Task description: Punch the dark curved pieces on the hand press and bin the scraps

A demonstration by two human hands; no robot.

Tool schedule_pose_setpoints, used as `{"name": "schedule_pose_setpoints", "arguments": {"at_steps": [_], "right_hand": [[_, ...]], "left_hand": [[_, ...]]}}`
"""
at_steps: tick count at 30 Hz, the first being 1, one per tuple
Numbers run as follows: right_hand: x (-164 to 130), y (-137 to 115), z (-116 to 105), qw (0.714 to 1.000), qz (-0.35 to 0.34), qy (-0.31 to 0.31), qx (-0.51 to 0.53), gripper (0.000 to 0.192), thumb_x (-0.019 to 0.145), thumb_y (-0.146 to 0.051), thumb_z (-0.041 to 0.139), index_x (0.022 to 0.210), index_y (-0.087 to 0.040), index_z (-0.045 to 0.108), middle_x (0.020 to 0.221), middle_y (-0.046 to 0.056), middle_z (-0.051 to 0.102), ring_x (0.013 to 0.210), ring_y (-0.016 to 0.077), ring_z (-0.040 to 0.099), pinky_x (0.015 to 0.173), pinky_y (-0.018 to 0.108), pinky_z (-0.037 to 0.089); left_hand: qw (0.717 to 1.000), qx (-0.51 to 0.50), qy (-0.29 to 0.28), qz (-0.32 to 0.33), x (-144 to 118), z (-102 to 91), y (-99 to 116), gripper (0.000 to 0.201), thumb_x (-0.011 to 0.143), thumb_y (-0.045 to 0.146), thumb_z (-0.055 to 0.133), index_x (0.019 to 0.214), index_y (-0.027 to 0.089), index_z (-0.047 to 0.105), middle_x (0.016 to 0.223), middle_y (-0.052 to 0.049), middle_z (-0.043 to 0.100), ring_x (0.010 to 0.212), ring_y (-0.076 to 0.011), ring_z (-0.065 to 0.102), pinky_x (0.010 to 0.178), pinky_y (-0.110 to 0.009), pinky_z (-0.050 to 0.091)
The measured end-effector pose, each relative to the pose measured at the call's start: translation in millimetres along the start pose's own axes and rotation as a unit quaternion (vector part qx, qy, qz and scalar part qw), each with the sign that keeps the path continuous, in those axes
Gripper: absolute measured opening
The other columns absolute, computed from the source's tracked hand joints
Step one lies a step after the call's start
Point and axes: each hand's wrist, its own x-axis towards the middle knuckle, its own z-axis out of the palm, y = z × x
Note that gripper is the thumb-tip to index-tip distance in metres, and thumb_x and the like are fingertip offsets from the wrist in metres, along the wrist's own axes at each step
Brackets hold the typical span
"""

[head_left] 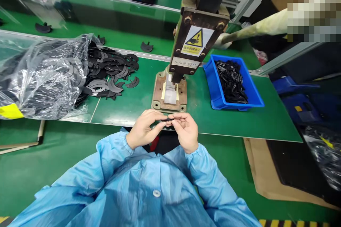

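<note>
Between the fingertips of both hands is a small, thin black plastic part [167, 120], seen nearly edge-on and partly covered by the fingers. My left hand [146, 127] pinches its left end, and my right hand [185, 130] grips the right end. Both hands are at the front edge of the green bench, just before the metal base [157, 94] of a hand press [193, 42]. A pale block [170, 96] sits on that base below the press's ram.
Left on the bench, curved black plastic pieces [112, 65] spill from a clear plastic bag [50, 78]. A blue bin [215, 94] of small black parts stands right of the press. The press's wrapped lever [258, 28] reaches right. Behind runs a green belt [117, 39] with scattered pieces.
</note>
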Motion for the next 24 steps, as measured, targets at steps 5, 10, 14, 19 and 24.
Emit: {"name": "schedule_pose_setpoints", "arguments": {"at_steps": [5,10,14,19,24], "right_hand": [[0,0,-4,0.999,-0.017,-0.026,-0.031,0.020,0.097,-0.038,0.072,0.113,-0.027,0.066,0.110,0.003,0.082,0.082,0.0122,0.078,0.080,0.033,0.070],[6,-11,-10,0.988,-0.058,-0.107,-0.098,0.017,0.097,-0.034,0.070,0.113,-0.030,0.074,0.110,0.003,0.081,0.096,0.0154,0.078,0.088,0.034,0.068],[22,-33,-17,0.973,-0.112,-0.139,-0.147,0.024,0.092,-0.029,0.076,0.117,-0.031,0.075,0.116,0.004,0.080,0.096,0.0163,0.076,0.091,0.036,0.066],[71,-104,-45,0.929,-0.319,0.078,-0.169,0.020,0.092,-0.020,0.074,0.111,-0.024,0.073,0.111,0.004,0.076,0.081,0.0102,0.072,0.074,0.027,0.062],[124,-203,-63,0.838,-0.511,0.146,-0.121,0.022,0.099,-0.034,0.060,0.112,-0.020,0.071,0.104,-0.003,0.074,0.100,0.0110,0.078,0.082,0.024,0.056]], "left_hand": [[0.987,-0.086,-0.028,-0.131,1,-2.4,9,0.016,0.104,0.034,0.068,0.110,0.022,0.076,0.105,-0.008,0.080,0.098,-0.0212,0.074,0.092,-0.038,0.057],[0.867,-0.356,-0.113,-0.329,10,-10.1,12,0.033,0.092,0.045,0.083,0.093,0.018,0.064,0.088,-0.003,0.072,0.082,-0.0151,0.069,0.078,-0.028,0.056],[0.836,-0.415,-0.153,-0.326,28,-21.4,4,0.039,0.085,0.040,0.090,0.111,0.020,0.068,0.089,0.000,0.068,0.079,-0.0118,0.065,0.075,-0.025,0.054],[0.929,-0.274,-0.025,-0.246,72,-26.0,-39,0.036,0.088,0.046,0.084,0.108,0.018,0.072,0.090,-0.004,0.074,0.079,-0.0160,0.070,0.078,-0.030,0.059],[0.991,-0.018,-0.016,-0.133,117,-16.6,-83,0.019,0.095,0.038,0.074,0.099,0.020,0.077,0.099,-0.005,0.079,0.089,-0.0201,0.072,0.087,-0.033,0.057]]}}
